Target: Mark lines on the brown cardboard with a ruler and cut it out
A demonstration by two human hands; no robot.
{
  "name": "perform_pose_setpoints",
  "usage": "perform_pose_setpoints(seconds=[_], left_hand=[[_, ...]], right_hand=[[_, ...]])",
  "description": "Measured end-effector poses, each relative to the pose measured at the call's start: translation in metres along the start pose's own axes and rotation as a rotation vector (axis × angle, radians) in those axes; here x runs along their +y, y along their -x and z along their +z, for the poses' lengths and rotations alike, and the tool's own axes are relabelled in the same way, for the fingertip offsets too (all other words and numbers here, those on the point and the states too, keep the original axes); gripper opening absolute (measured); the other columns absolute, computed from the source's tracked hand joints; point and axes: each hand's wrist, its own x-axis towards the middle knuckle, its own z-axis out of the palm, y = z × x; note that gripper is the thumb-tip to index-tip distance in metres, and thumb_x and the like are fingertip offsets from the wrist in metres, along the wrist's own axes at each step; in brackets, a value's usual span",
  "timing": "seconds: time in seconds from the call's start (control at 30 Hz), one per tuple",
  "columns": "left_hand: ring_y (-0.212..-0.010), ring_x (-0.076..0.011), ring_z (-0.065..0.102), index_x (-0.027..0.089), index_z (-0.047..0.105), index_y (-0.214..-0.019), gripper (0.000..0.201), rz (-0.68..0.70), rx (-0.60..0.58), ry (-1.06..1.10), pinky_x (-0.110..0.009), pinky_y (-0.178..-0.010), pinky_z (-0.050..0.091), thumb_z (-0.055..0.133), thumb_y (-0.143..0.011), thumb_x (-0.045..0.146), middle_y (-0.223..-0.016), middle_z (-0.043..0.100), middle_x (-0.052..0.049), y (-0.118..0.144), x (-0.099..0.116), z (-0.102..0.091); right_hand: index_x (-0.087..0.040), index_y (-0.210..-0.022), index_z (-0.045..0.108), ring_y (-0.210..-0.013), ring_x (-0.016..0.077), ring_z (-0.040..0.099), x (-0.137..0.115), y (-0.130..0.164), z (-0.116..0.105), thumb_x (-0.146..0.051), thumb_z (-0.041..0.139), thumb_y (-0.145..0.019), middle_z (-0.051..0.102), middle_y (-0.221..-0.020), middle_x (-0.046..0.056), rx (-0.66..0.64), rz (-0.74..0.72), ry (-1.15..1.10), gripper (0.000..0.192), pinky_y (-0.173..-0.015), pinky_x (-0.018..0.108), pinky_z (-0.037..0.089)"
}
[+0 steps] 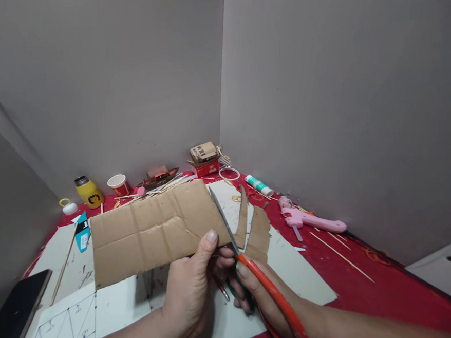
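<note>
My left hand grips a brown cardboard piece near its lower right corner, thumb on top and fingers underneath. The cardboard is held above the white sheets, creased and slightly tilted. My right hand is closed round orange-handled scissors. Their metal blades run along the cardboard's right edge, one in front of it. Beyond the blades are a curved cardboard strip and a wider cardboard scrap. A pen shows partly beneath my hands.
A dark phone lies at left beside a paper with a drawn truss. Behind stand a yellow bottle, a paper cup and a red box. A pink glue gun, glue stick tube and thin sticks lie at right.
</note>
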Motion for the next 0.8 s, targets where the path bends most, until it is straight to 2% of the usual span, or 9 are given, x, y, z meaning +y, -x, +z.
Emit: perform_pose_setpoints(seconds=[0.2, 0.43, 0.63, 0.8], left_hand=[[-0.049, -0.0130, 0.064, 0.007, 0.073, -0.061, 0.048, -0.074, -0.013, -0.039, -0.021, -0.052, 0.053, 0.093, -0.054, 0.050, -0.055, 0.068, -0.007, -0.0001, -0.0045, -0.0016], [-0.054, -0.0166, 0.068, 0.012, 0.074, -0.067, 0.035, -0.004, 0.001, 0.015, -0.024, -0.056, 0.056, 0.095, -0.056, 0.038, -0.059, 0.070, -0.005, -0.0012, -0.0010, 0.0000], [-0.052, -0.0136, 0.065, 0.010, 0.074, -0.062, 0.042, -0.032, 0.001, -0.025, -0.021, -0.054, 0.054, 0.095, -0.053, 0.046, -0.058, 0.071, -0.007, -0.0061, -0.0041, -0.0036], [-0.048, -0.0129, 0.063, 0.010, 0.075, -0.061, 0.043, -0.021, -0.046, -0.037, -0.022, -0.052, 0.053, 0.093, -0.056, 0.048, -0.058, 0.070, -0.007, -0.0086, -0.0059, -0.0056]], right_hand=[[-0.020, -0.073, 0.044, -0.049, 0.0094, 0.045, 0.0059, -0.0016, -0.0026, -0.079, 0.039, -0.088, 0.047, -0.065, -0.003, -0.007, -0.019, 0.022, 0.060, -0.048, 0.025, 0.042], [-0.018, -0.100, 0.054, -0.048, 0.0106, 0.040, 0.0004, 0.0006, -0.0038, -0.083, 0.040, -0.084, 0.044, -0.061, -0.005, -0.017, -0.004, 0.035, 0.069, -0.046, 0.025, 0.037], [-0.019, -0.098, 0.055, -0.043, 0.0111, 0.043, 0.0004, 0.0002, -0.0058, -0.086, 0.037, -0.083, 0.046, -0.059, -0.004, -0.009, 0.006, 0.107, 0.071, -0.045, 0.027, 0.043], [-0.021, -0.089, 0.053, -0.036, 0.0090, 0.035, 0.0061, 0.0009, -0.0033, -0.085, 0.040, -0.082, 0.038, -0.049, -0.008, 0.021, 0.047, 0.013, 0.066, -0.035, 0.022, 0.035]])
